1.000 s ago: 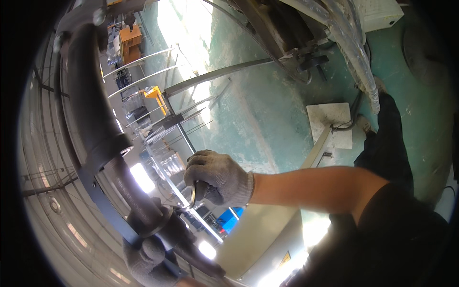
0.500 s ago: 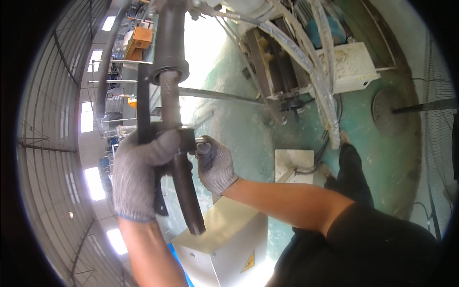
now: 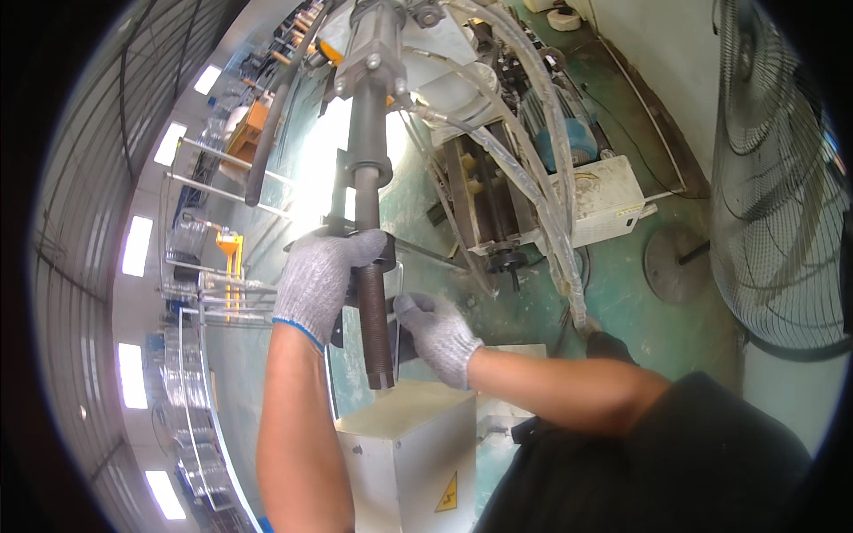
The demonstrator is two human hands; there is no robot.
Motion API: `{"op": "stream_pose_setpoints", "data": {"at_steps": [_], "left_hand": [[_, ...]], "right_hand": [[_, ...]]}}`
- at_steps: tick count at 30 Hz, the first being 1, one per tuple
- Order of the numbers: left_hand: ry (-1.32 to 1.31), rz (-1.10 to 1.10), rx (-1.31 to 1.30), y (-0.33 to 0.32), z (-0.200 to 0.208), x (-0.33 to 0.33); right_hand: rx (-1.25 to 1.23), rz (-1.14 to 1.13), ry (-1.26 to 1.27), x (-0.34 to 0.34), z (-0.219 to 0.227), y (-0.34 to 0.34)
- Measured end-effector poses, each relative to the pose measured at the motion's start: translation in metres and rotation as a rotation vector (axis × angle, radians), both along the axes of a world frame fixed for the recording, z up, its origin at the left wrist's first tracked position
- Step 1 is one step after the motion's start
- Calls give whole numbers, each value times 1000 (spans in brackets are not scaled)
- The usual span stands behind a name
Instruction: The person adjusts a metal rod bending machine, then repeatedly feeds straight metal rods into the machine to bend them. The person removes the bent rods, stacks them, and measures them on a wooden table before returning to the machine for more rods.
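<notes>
A dark threaded rod (image 3: 375,333) runs down from a cylinder-like machine part (image 3: 369,124). My left hand (image 3: 313,282), in a grey knit glove, is closed round a dark collar (image 3: 388,251) on the rod, its thumb laid across the front. Just right of the rod stands a thin, bent metal bar like a hex key (image 3: 399,282), its short end at the collar and its long arm pointing down. My right hand (image 3: 440,333), gloved too, pinches this key's long arm; its fingertips are partly hidden.
Below the rod stands a pale metal cabinet (image 3: 404,453) with a yellow warning label. Wrapped hoses (image 3: 562,195) hang to the right, before a machine with a white box (image 3: 609,200). A large fan (image 3: 782,186) is at far right, metal racks (image 3: 231,275) at left.
The view has shifted, showing more of the machine above and the fan. My right hand has moved down and away from the collar; the key's long arm now shows. My left hand stays at the collar.
</notes>
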State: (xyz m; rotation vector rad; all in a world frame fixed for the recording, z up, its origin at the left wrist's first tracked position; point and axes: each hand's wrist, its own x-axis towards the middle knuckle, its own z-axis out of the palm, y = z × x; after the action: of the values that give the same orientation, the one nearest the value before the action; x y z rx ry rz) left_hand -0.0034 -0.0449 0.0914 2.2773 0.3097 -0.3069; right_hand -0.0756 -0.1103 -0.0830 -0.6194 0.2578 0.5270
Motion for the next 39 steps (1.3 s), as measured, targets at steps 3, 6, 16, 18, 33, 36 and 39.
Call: {"op": "stream_pose_setpoints", "data": {"at_steps": [3, 6, 16, 18, 33, 36, 39], "left_hand": [[-1, -15, 65, -3, 3, 1], [5, -26, 123, -12, 6, 0], [-24, 103, 140, -25, -3, 0], [-34, 132, 172, -22, -7, 1], [-176, 110, 205, -21, -34, -3], [-454, -98, 500, -23, -50, -13], [-390, -115, 459, -23, -52, -13]], "right_hand": [[5, -210, -269, 17, -18, -1], [45, -181, -321, 34, -28, -7], [61, -393, -317, 57, -55, 13], [6, -374, -307, 67, -69, 15], [-57, -590, -848, 84, -119, 19], [-9, -623, -918, 91, -124, 31], [49, -669, -928, 94, -124, 43]]}}
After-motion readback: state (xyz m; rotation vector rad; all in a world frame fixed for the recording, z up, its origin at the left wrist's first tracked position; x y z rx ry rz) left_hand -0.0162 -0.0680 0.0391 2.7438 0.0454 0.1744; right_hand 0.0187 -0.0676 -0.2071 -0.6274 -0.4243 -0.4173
